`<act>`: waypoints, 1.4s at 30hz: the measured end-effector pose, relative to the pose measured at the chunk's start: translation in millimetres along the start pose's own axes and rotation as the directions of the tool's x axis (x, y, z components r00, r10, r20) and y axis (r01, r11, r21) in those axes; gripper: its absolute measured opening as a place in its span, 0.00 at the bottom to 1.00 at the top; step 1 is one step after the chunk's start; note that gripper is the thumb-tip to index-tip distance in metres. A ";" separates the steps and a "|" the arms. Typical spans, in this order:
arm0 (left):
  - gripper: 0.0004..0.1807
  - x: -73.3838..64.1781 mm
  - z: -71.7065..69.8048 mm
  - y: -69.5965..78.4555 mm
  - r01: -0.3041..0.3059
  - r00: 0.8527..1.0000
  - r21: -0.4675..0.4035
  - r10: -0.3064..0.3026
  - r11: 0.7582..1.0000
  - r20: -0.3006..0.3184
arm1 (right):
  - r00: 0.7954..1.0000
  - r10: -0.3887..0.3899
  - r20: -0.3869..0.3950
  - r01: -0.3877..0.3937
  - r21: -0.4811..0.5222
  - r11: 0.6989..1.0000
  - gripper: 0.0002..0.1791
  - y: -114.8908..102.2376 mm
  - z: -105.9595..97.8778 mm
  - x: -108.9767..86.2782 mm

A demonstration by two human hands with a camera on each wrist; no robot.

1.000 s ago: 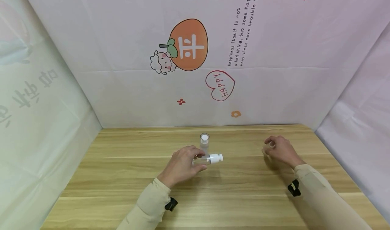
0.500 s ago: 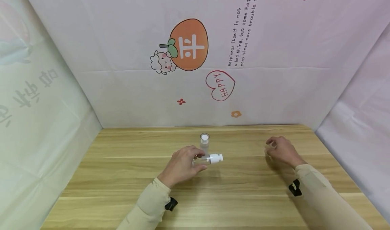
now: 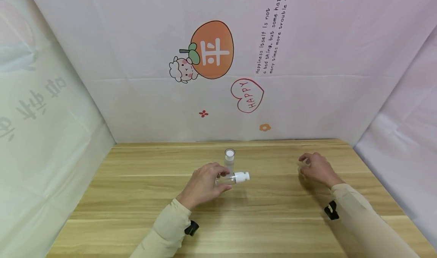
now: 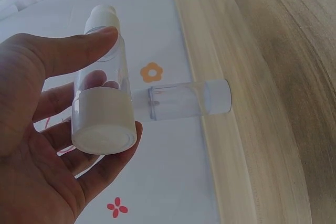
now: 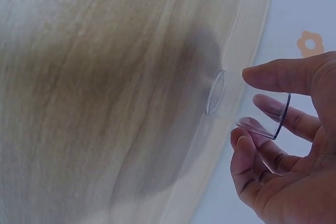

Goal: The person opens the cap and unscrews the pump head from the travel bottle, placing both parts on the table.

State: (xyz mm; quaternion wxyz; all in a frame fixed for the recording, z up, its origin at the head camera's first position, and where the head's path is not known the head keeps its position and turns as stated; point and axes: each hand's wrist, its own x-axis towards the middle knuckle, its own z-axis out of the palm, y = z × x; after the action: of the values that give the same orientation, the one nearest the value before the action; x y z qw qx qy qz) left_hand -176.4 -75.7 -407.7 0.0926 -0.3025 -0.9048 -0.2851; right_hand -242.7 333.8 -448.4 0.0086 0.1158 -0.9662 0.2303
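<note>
My left hand (image 3: 204, 186) grips a clear pump bottle (image 3: 236, 178) with a white top, held on its side just above the wooden table (image 3: 273, 216). In the left wrist view, thumb and fingers (image 4: 63, 51) wrap this bottle (image 4: 102, 103) near its white base. A second clear bottle (image 3: 229, 158) stands upright right behind it, seen again in the left wrist view (image 4: 184, 99). My right hand (image 3: 317, 169) is at the table's right; its thumb and fingers (image 5: 273, 74) curl round a small clear cap (image 5: 248, 106) that stands on the table.
A printed cloth backdrop (image 3: 218, 79) walls the table at the back and both sides. Bare wood lies between the hands and along the near edge (image 3: 239, 246).
The right hand has shifted slightly to the right with the clear cap. The left hand and both bottles stay where they were.
</note>
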 end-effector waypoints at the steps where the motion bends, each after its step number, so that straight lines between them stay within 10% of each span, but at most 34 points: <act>1: 0.18 0.1 -0.1 -0.1 0.000 1.000 -0.001 0.000 1.000 0.000 | 1.000 0.001 0.001 -0.001 -0.002 1.000 0.20 -0.1 -0.3 -0.1; 42: 0.18 2.4 2.0 -1.9 0.008 1.000 -0.052 -0.008 0.999 -0.016 | 0.963 -0.173 -0.205 0.178 0.010 0.984 0.24 -76.3 -6.9 -10.7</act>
State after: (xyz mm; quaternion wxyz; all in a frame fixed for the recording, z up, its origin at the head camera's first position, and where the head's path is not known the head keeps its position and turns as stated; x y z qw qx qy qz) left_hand -179.4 -74.6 -409.4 0.0909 -0.2989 -0.8975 -0.3113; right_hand -215.2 273.1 -409.3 0.1261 0.1768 -0.9428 0.2530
